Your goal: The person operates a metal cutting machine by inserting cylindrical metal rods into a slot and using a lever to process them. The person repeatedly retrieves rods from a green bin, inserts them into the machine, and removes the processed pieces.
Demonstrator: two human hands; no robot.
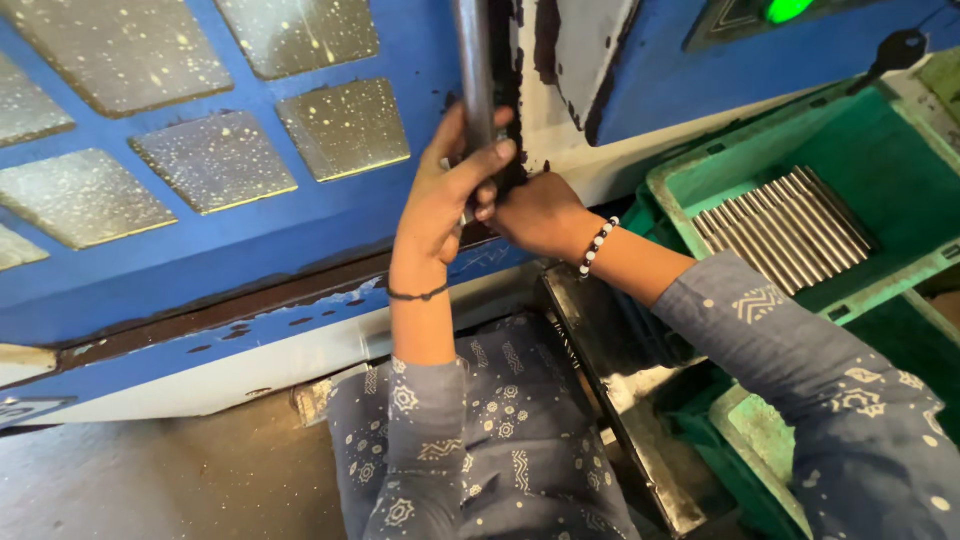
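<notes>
Left hand is wrapped around a steel rod — fingers and thumb clamped on it. Rod stands near upright and runs out of the top of the frame. Its low end is hidden behind the hands.

Right hand sits just right of the left, touching it at the rod's low end. Fingers are tucked behind the left hand, so I cannot tell whether it grips the rod or only presses there. Beaded bracelet on the right wrist, thin black band on the left.

Rod lies against a dark, greasy vertical slot at the right edge of the blue door with speckled windows. Tight spot — door on the left, a white and blue panel just right.

Right and nearer: green crate holding a flat row of rods, side by side, well apart from the hands. Its near rim runs close under the right forearm. A dark metal tray slopes down between the sleeves. Open floor near left.
</notes>
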